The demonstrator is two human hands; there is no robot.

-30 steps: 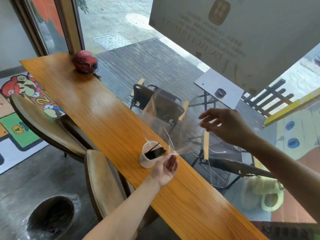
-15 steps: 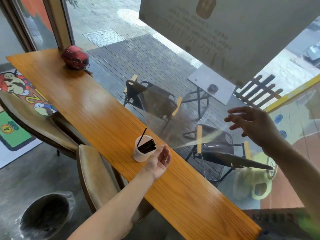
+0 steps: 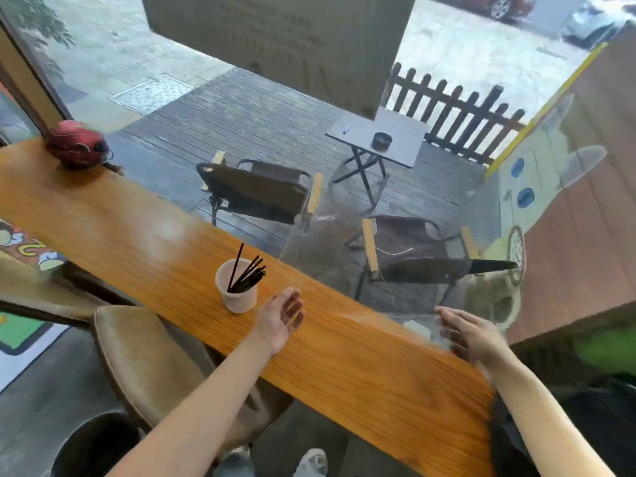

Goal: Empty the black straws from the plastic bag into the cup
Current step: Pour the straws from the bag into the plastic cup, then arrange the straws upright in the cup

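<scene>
A white cup point(image 3: 237, 294) stands on the wooden counter point(image 3: 361, 366) and holds several black straws point(image 3: 246, 275), which lean against its right rim. My left hand point(image 3: 282, 316) hovers just right of the cup, palm up, fingers relaxed, holding nothing. My right hand point(image 3: 468, 335), blurred, is at the counter's far edge with its fingers stretched out. The clear plastic bag point(image 3: 418, 327) shows only as a faint sheen beside that hand; I cannot tell whether the hand touches it.
A red helmet point(image 3: 77, 148) sits at the counter's far left end. A window pane runs along the counter's far edge. Brown stools point(image 3: 137, 346) stand below the near edge, with a lined bin point(image 3: 89, 449) on the floor.
The bag left the cup and my left hand let go of it. My right hand swept the bag down to the counter's far right edge. The straws now stand in the cup.
</scene>
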